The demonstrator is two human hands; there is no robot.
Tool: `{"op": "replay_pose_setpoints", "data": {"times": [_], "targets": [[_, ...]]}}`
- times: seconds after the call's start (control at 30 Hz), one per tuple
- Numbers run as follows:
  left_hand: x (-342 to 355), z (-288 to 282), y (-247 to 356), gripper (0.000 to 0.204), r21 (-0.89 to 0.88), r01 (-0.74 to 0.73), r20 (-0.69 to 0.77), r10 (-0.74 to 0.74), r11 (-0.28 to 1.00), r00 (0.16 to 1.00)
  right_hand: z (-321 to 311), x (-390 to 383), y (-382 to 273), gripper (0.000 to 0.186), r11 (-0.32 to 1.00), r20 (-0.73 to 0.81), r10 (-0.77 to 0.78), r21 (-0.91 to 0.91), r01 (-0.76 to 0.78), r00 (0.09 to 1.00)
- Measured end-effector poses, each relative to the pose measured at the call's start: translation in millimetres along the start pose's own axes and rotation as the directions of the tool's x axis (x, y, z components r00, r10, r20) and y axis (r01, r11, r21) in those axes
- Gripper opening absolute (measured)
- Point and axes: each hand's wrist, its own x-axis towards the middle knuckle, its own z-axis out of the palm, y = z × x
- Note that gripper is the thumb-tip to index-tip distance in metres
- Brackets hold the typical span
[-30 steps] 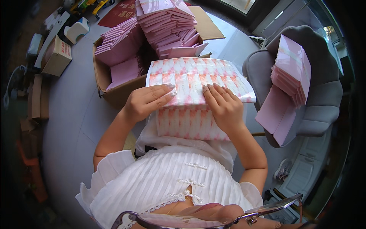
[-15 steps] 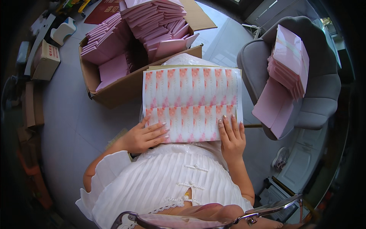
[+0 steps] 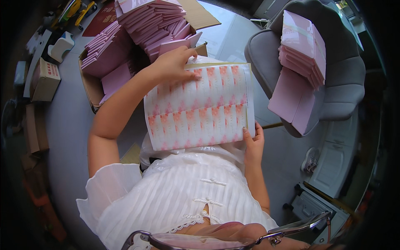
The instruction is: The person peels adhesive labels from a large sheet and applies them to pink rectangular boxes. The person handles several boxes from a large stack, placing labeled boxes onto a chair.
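A white sheet of floral labels (image 3: pixel 196 112), printed in two rows with orange and pink flowers, lies across my lap. A yellowish edge shows beneath its far side. My left hand (image 3: pixel 177 64) reaches over the sheet to its far edge, thumb on the printed face and fingers bent over the edge. At the near right corner, my right hand (image 3: pixel 253 143) pinches the sheet's side, thumb on top and the other fingers around the edge. The fingers under the sheet are partly hidden.
Ahead on the left, a cardboard box (image 3: pixel 90 85) holds stacks of pink folded cards (image 3: pixel 152 21). More pink cards (image 3: pixel 302 50) are piled on a grey chair (image 3: pixel 343 75) at the right. A white stool (image 3: pixel 61 46) and a small carton (image 3: pixel 46 79) stand far left.
My left hand has moved from the sheet's near left corner to its far edge. The sheet has tilted slightly, and my right hand has shifted from lying on it to gripping its side.
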Motion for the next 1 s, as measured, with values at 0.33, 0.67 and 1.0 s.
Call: {"op": "replay_pose_setpoints", "data": {"times": [0.33,0.67,1.0], "targets": [[10.9,-27.0,-18.3,0.031,-0.913,0.111,0.133,0.029,0.392,0.991,44.5,82.1,-113.6,0.069,0.842,-0.035,-0.457,0.306,0.445,0.889],[-67.6,75.8,37.7,0.026,-0.987,-0.027,-0.102,-0.491,0.158,0.865,62.7,154.8,-94.0,0.038,0.967,0.348,-0.116,-0.172,0.185,0.93],[-65.9,71.2,-7.8,0.023,-0.616,0.147,-0.426,-0.484,0.774,0.765,45.6,145.8,-80.1,0.047,0.901,0.208,-0.26,-0.3,0.314,0.943]]}}
